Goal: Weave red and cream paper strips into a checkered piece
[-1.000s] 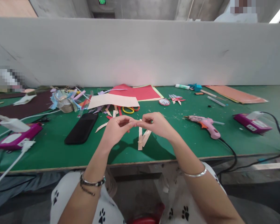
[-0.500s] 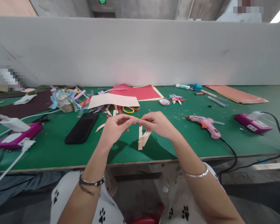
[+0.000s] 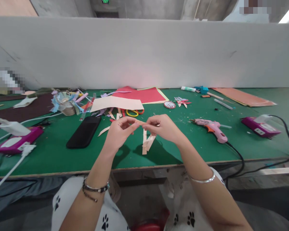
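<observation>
Paper strip [image 3: 145, 141]: I pinch its top between my left hand [image 3: 119, 131] and right hand [image 3: 162, 127] above the green table [image 3: 195, 141] (tails dangling); since a second ago it hangs slightly higher, seemingly mid-fold.

A black phone [image 3: 84, 132] lay on the green table [image 3: 50, 154], left of the grip. Beyond it sat yellow-handled scissors [image 3: 132, 113], a cream sheet [image 3: 117, 103] and red paper [image 3: 144, 95]. To the right rested a pink glue gun [image 3: 213, 127], and farther right a purple box [image 3: 260, 127]. Another purple box [image 3: 16, 142] sat far left.
</observation>
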Demonstrator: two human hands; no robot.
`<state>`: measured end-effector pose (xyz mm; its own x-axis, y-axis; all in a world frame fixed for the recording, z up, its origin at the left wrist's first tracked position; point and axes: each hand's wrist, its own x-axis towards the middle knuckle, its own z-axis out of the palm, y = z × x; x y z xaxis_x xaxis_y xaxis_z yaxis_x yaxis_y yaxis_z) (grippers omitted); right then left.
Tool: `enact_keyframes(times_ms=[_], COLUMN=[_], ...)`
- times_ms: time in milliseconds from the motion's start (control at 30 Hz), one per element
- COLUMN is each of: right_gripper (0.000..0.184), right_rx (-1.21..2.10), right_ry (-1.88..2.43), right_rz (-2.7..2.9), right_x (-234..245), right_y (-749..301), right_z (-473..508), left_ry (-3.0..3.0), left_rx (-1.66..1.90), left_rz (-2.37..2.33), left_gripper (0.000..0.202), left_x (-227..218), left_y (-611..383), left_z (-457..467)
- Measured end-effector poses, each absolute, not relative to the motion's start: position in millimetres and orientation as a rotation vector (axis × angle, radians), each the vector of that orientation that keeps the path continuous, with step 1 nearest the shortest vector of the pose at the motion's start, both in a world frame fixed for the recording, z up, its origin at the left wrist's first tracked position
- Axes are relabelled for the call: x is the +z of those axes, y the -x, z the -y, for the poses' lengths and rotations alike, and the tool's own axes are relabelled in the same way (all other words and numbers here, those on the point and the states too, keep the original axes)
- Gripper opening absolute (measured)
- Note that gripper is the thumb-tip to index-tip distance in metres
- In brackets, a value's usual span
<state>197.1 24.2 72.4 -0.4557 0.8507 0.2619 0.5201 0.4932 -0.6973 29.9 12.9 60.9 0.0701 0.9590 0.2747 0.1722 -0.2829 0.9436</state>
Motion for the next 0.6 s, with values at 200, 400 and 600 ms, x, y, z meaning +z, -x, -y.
enact_keyframes(times_ms=[200,400,600], right_gripper=[0.028,0.028,0.026], right_rx=[0.782,0.838,0.862], right_ry=[1.113,1.064,1.056], right_rz=[2.124,2.132,2.113], right_x=[75.5,75.6,76.8], right_y=[-195.9,-198.3,-198.4], right_z=[-22.2,-23.0,-22.5], left_ry=[-1.495,-1.433,-1.445], left_rx=[1.399,1.430,1.465], left_rz=[-1.135,-1.135,-1.145], left_gripper=[0.012,0.018,0.021], left_x=[58.8,56.2,55.4], left_y=[-31.6,-29.6,-31.0], left_z=[-15.2,-15.6,-16.7])
